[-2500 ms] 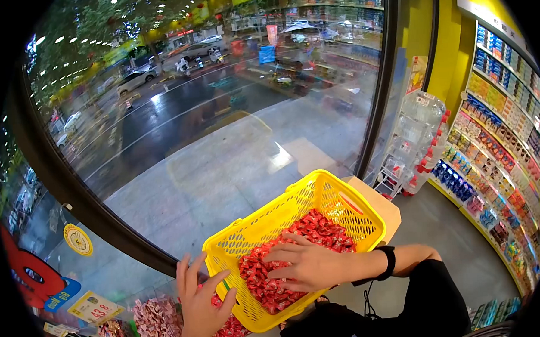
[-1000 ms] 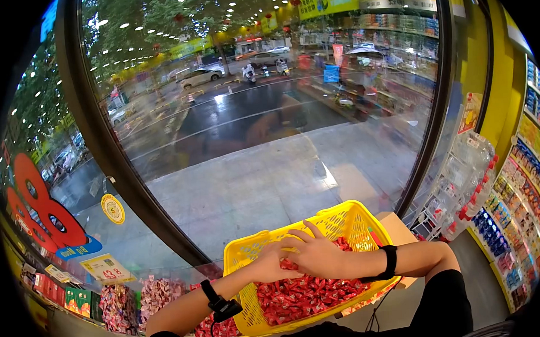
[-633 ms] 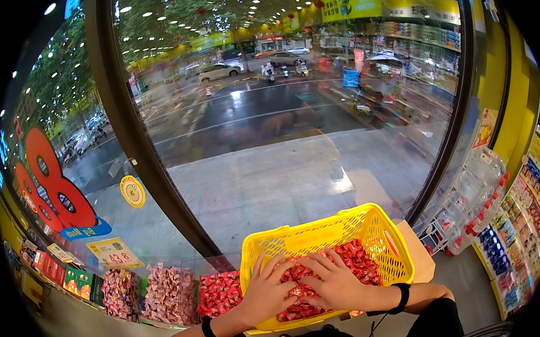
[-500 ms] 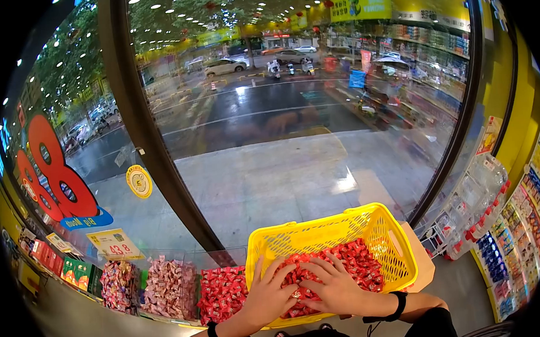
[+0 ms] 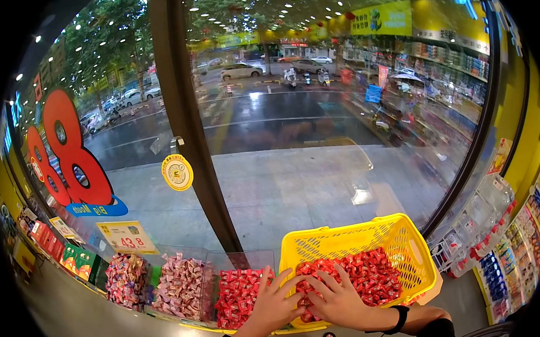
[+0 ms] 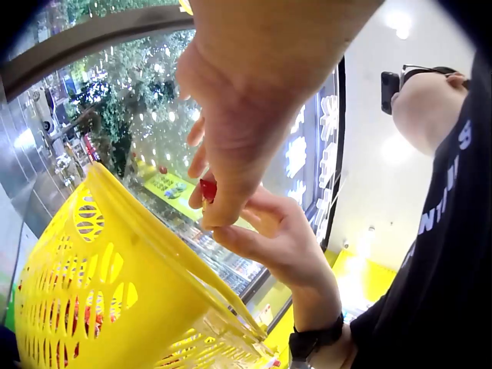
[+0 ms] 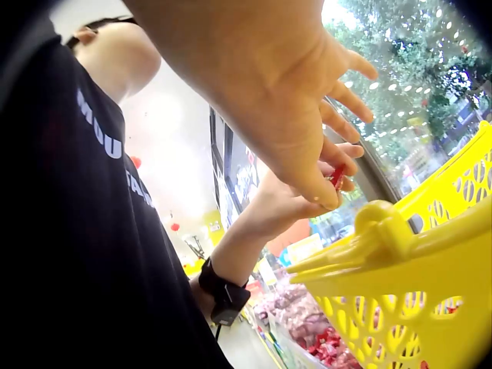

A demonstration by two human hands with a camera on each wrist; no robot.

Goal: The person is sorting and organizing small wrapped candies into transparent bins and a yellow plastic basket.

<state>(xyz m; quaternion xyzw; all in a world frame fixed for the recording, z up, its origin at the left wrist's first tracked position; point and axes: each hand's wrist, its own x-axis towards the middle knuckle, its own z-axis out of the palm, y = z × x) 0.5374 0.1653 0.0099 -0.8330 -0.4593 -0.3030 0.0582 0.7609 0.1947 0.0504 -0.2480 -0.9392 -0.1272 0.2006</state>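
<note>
While both hands met over the near left part of the yellow basket [image 5: 330, 243], the grip of each was a pinch: in the left wrist view, a small red-wrapped piece [image 6: 207, 191] showed between the thumb and fingers of the left hand [image 5: 270, 307], and in the right wrist view, red wrapping showed between the thumb and forefinger of the right hand [image 5: 343, 307]. Whether both held one piece or two could not be told. The other fingers of both hands were spread apart and pointed away from the person. Beneath and beyond them, a heap of red-wrapped sweets [image 5: 371, 275] lay in the basket, mostly toward its right. Just left of the basket stood a clear bin of similar red sweets [image 5: 234, 293], then pink-wrapped sweets [image 5: 179, 287] and mixed-colour sweets [image 5: 127, 280], with a price card [image 5: 127, 238] above. A dark band [image 5: 400, 318] circled the right wrist.
</note>
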